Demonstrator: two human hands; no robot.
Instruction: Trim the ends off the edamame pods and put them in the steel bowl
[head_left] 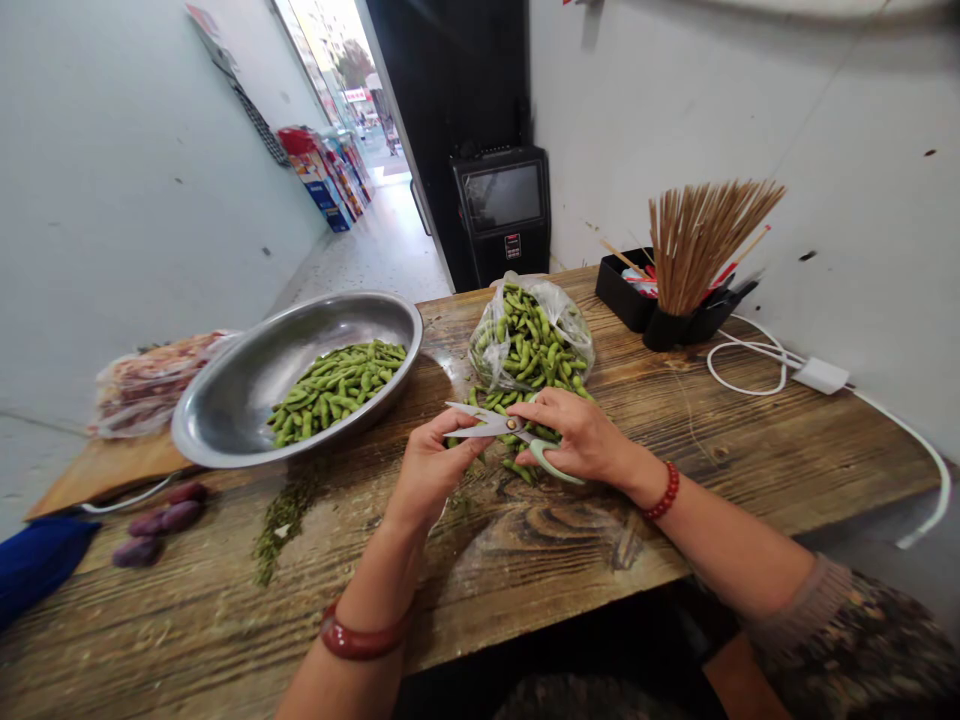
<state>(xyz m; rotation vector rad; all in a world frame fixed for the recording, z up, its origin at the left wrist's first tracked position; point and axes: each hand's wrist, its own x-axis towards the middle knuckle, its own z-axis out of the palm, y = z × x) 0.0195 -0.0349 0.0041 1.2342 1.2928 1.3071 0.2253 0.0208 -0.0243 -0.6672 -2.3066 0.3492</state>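
My right hand (577, 432) grips a pair of scissors (513, 425) with pale green handles, their blades parted and pointing left. Between the thumb and fingers of my left hand (426, 468) is a green soybean pod (452, 441), mostly hidden, close to the blades. Behind both hands, a clear plastic bag (574, 325) lies open with many pods (525, 345) spilling out under the scissors. To the left stands a wide steel basin (225, 400), holding a heap of pods (337, 395).
Small green trimmings (281, 525) lie before the basin, beside several purple tubers (161, 518). A bagged pinkish food (157, 380) sits on a board at left. At right are a black holder (667, 328) of skewers (694, 240) and a white cable (900, 420).
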